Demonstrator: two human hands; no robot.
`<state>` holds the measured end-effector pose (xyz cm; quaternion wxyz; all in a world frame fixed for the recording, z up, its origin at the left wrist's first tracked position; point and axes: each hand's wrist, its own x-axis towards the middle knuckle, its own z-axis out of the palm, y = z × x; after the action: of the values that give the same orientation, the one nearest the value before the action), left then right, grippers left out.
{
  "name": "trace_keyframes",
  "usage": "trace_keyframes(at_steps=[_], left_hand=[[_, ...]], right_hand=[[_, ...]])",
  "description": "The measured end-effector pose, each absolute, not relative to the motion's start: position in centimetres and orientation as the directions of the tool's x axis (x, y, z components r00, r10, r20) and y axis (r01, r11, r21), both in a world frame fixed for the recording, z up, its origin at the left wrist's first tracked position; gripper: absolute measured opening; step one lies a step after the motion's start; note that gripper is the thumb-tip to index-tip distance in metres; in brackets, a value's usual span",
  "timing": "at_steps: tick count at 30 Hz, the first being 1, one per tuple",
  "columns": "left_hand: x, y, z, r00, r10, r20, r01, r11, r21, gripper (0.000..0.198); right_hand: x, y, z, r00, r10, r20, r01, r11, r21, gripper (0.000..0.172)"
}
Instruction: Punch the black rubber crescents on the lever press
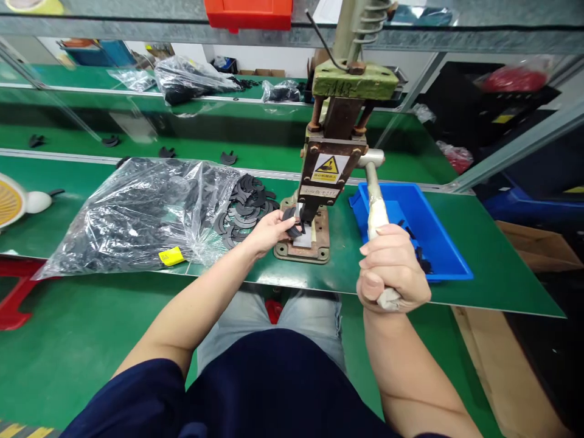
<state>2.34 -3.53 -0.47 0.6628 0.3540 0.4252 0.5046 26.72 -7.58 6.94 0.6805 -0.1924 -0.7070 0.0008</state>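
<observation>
My left hand (270, 231) pinches a black curved plastic part (292, 222) at the base of a green hand press (335, 152), under its ram. My right hand (393, 267) is wrapped round the pale, tape-covered lever (376, 204) of the press. The press base plate (323, 243) stands on the green table. Just left of it lies a heap of black curved parts (244, 210), spilling from a clear plastic bag (150, 216). To the right of the press, a blue bin (442, 243) holds a few small black pieces.
Several black parts (229, 158) lie in a row behind the bag. A white and yellow fan-like object (18, 201) stands at the far left. An overhead metal shelf carries a red bin (249, 13). Cardboard (538, 246) sits right of the table.
</observation>
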Motion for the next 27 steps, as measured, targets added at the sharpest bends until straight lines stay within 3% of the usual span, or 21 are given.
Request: trace_keyframes(at_steps=[3,10,20,27], left_hand=[[0.9,-3.2,-0.6,0.118,0.961,-0.248,-0.331,0.274,0.903,0.051],[-1.5,-1.2,-1.5,0.108,0.95,-0.293,-0.054,0.3,0.952,0.047],[-0.1,1.6,-1.8,0.189,0.947,-0.26,0.11,0.242,0.964,0.031],[-0.1,1.9,-0.7,0.215,0.918,-0.334,0.255,0.278,0.926,0.029]], right_hand=[[26.7,-7.6,7.0,-0.005,0.281,0.96,0.281,0.921,-0.268,0.031],[26.4,-7.4,7.1,0.012,0.246,0.969,0.256,0.936,-0.241,0.034],[26.4,-7.6,7.1,0.0,0.26,0.966,0.299,0.922,-0.248,0.039],[26.3,-7.3,6.8,0.025,0.236,0.971,0.287,0.929,-0.233,0.045]])
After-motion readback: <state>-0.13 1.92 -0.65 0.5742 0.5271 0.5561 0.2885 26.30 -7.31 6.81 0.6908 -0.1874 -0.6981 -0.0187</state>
